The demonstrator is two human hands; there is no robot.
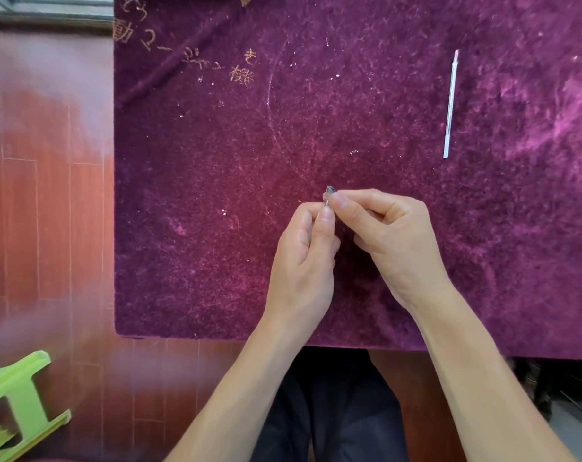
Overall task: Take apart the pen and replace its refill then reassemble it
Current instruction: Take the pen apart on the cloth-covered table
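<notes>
Both hands (pixel 349 235) pinched shut around a small grey pen piece (pixel 329 194), mostly hidden.

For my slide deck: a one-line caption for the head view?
Both hands pinch a small grey pen part over the purple cloth; a white refill lies apart.

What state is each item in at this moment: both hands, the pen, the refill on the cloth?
left hand: fingertips pinched on the pen, raised above the cloth
right hand: fingertips pinched on the same pen
pen: held between both hands, mostly hidden, only a small grey end showing
refill: lying flat on the purple cloth, untouched, apart from the hands
</notes>
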